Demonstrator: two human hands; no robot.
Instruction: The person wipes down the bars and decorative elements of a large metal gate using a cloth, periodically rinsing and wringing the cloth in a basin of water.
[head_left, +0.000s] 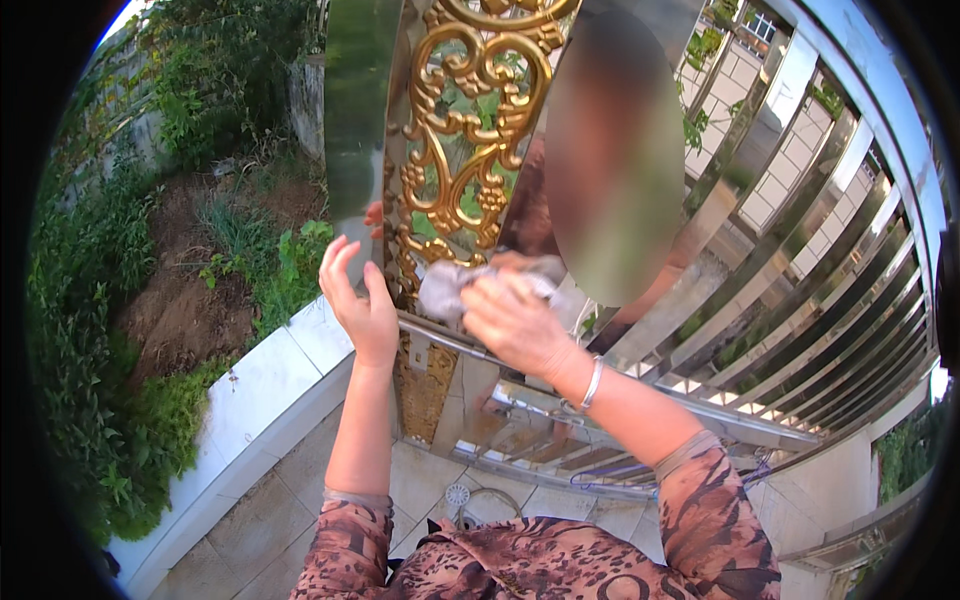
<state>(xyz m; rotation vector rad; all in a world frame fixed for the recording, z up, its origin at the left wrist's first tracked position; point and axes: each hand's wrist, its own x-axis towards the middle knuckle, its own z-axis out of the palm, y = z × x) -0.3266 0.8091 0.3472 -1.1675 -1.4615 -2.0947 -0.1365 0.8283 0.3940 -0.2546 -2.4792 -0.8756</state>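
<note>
My right hand (517, 319) grips a crumpled, pale grey cloth (441, 291). It holds the cloth against the lower part of a polished metal gate, where gold scrollwork (491, 201) meets a mirror-like panel (525, 217). A silver bangle (592, 382) circles my right wrist. My left hand (364, 307) is raised beside the gate's shiny metal post (360, 112), fingers apart and holding nothing. Whether its fingertips touch the post is unclear. Just below both hands runs a horizontal metal rail (439, 330). A gold lower panel (427, 397) shows beneath it.
Upright metal bars (795, 191) curve away to the right. A white-tiled ledge (262, 375) borders a planted bed with bare soil (195, 300) at left. On the tiled floor (255, 540) is a round drain cover (457, 494). A blurred reflection of a person fills part of the panel.
</note>
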